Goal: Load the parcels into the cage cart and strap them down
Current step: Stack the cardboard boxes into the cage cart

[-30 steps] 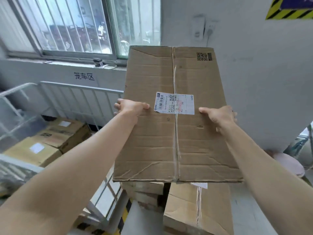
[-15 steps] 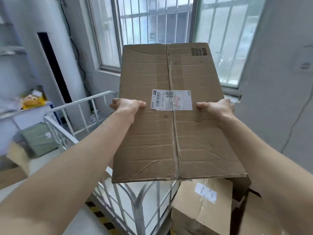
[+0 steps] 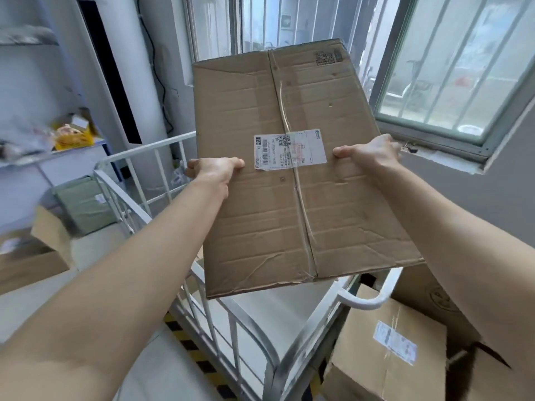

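Currently, the parcel (image 3: pixel 289 215) is being held above the cage cart (image 3: pixel 144 148), its side edges being gripped by the curled fingers (image 3: pixel 191 171) of left hand (image 3: pixel 214 170) and right hand (image 3: pixel 373 151).

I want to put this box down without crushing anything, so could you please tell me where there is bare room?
The cart floor directly under the box, between the white rails, looks bare. Right of the cart is crowded: cardboard boxes sit against its rail. On the left, outside the rail, lie a green parcel and more cardboard.

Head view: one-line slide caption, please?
Left hand and right hand hold a labelled cardboard parcel over the cage cart.
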A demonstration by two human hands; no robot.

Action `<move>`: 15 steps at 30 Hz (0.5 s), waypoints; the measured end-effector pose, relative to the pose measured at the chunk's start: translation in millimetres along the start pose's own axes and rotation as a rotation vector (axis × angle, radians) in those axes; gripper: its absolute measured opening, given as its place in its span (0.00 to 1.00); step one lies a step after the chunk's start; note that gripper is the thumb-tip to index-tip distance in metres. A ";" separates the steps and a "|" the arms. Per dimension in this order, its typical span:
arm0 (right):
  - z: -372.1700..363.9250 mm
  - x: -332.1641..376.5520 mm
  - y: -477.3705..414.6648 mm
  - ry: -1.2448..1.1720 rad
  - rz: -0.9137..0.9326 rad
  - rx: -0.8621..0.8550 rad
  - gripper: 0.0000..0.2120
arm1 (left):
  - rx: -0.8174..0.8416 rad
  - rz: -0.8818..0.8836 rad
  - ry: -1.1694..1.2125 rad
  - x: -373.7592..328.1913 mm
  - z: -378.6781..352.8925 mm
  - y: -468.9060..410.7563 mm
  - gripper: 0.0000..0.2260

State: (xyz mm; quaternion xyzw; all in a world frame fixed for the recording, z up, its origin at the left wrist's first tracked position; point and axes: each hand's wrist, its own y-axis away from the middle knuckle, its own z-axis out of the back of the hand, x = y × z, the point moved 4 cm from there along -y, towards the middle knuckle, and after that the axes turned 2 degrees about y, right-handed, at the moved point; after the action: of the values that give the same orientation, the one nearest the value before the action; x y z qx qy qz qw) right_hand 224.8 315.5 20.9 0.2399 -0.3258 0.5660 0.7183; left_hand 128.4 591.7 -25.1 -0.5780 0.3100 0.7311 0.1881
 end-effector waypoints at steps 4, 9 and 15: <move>-30.8 13.1 -27.9 0.029 0.039 0.043 0.51 | -0.033 0.050 0.028 8.9 -7.6 -29.6 0.49; -75.6 15.4 -80.1 0.045 0.034 0.132 0.50 | -0.081 0.085 -0.006 20.0 -32.0 -78.3 0.48; -143.9 5.4 -162.2 0.093 0.030 0.247 0.50 | -0.160 0.213 0.021 47.3 -85.5 -139.3 0.46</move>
State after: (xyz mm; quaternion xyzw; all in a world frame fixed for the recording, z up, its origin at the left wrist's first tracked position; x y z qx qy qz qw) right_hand 411.1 382.1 -68.0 0.2950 -0.2233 0.6231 0.6891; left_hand 266.5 633.1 -115.4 -0.5625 0.3123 0.7633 0.0595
